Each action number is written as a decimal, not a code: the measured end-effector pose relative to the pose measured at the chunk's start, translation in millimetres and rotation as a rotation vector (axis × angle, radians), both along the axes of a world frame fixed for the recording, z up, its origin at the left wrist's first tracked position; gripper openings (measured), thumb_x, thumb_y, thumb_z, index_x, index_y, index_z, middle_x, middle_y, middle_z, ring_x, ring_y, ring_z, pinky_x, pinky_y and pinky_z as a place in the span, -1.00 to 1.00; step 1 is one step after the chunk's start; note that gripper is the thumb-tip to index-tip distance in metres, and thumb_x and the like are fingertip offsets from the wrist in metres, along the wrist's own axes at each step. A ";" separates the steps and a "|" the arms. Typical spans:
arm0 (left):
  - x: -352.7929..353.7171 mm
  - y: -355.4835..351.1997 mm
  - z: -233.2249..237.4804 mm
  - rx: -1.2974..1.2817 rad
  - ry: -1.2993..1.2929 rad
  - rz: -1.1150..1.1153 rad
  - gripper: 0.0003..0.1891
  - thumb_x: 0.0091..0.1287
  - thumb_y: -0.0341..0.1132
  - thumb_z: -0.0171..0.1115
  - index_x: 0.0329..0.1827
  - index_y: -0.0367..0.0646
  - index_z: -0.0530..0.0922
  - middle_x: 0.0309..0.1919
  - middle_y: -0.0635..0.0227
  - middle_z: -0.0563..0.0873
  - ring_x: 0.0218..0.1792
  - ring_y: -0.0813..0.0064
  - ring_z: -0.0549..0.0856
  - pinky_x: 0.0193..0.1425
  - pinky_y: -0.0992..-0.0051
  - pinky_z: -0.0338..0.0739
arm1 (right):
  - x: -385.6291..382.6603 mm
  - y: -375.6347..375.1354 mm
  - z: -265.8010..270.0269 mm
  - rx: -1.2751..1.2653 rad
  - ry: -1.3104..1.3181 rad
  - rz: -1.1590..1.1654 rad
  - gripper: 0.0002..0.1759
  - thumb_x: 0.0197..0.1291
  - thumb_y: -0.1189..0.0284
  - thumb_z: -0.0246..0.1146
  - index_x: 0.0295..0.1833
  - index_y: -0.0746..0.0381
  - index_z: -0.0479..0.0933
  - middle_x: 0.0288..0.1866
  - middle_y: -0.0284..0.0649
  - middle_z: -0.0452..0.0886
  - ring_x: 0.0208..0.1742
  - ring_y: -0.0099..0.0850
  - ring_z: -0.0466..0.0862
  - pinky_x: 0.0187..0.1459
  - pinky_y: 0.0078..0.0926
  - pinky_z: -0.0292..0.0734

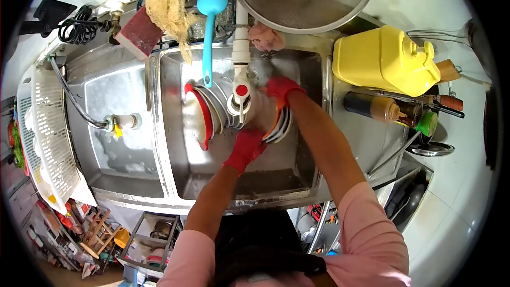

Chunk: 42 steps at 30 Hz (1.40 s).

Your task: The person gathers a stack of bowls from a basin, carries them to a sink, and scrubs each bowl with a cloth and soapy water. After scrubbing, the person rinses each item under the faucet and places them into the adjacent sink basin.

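Observation:
Both my hands wear red gloves inside the right sink basin. My left hand is closed at the lower edge of a stack of plates. At the upper side of the same stack is my right hand, its fingers bent around the plates' edge. The stack stands tilted on edge, with an orange-rimmed plate among pale ones. To its left, a second row of plates leans on edge, a red-rimmed one among them. The white tap with a red dot hangs between the two groups.
The left basin holds water under a hose tap. Behind the basins are a blue ladle, a loofah, a red sponge block and a large strainer. Right: yellow jug, bottles. Left: white rack.

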State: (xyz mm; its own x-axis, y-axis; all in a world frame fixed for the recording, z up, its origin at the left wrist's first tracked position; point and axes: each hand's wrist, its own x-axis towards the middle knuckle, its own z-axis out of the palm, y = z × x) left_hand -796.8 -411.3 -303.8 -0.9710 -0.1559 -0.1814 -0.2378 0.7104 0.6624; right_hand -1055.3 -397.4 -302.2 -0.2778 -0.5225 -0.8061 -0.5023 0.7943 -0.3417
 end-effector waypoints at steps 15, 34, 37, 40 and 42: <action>-84.5 -16.9 10.8 0.319 -0.097 0.595 -0.64 0.26 -0.10 0.25 -0.06 -0.19 0.51 -0.28 -0.02 0.71 -0.19 -0.09 0.69 -0.14 0.04 0.55 | 110.9 90.4 18.8 -0.604 0.347 -0.924 0.02 0.17 0.22 0.37 0.60 0.24 -0.06 0.53 0.15 0.20 0.53 -0.02 0.24 0.47 -0.19 0.16; -93.3 -50.7 32.3 0.280 0.044 0.834 -0.40 0.35 0.22 0.15 -0.10 -0.28 0.57 -0.30 0.03 0.73 -0.26 0.06 0.71 -0.15 0.20 0.53 | 3.7 28.9 29.1 -0.373 0.453 -0.586 -0.37 0.23 0.23 0.26 0.32 0.38 0.40 0.24 0.19 0.54 0.20 0.11 0.58 0.21 -0.05 0.50; -89.0 -40.2 16.8 0.501 0.169 0.704 -0.35 0.26 0.12 0.34 0.17 -0.28 0.49 -0.16 0.11 0.75 -0.15 0.25 0.74 -0.05 0.33 0.56 | 22.1 47.6 31.4 -0.771 0.190 -1.068 -0.21 0.17 0.14 0.38 0.40 0.37 0.34 0.29 0.14 0.52 0.35 -0.05 0.50 0.29 -0.24 0.43; -55.9 -3.8 18.1 0.336 0.008 0.624 -0.21 0.13 0.05 0.46 0.34 -0.20 0.40 0.01 0.03 0.71 -0.02 0.13 0.73 0.07 0.28 0.57 | 69.9 93.8 -34.2 -0.683 0.412 -0.853 -0.26 0.24 0.29 0.30 0.47 0.30 0.24 0.30 0.09 0.52 0.34 -0.09 0.51 0.27 -0.24 0.44; -38.5 6.3 4.8 0.219 -0.058 0.583 -0.18 0.10 0.01 0.48 0.39 -0.15 0.37 0.08 0.00 0.69 0.04 0.06 0.70 0.11 0.21 0.56 | 100.4 86.7 -17.7 -0.620 0.262 -0.933 -0.27 0.28 0.36 0.23 0.52 0.21 0.16 0.25 0.09 0.56 0.29 -0.09 0.56 0.21 -0.25 0.49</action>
State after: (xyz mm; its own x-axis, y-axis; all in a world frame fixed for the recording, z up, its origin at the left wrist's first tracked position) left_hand -835.3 -405.1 -299.0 -0.7249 -0.6105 -0.3192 -0.5855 0.3018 0.7524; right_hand -955.0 -310.7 -319.9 -0.8863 -0.3114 -0.3428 0.0798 0.6265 -0.7753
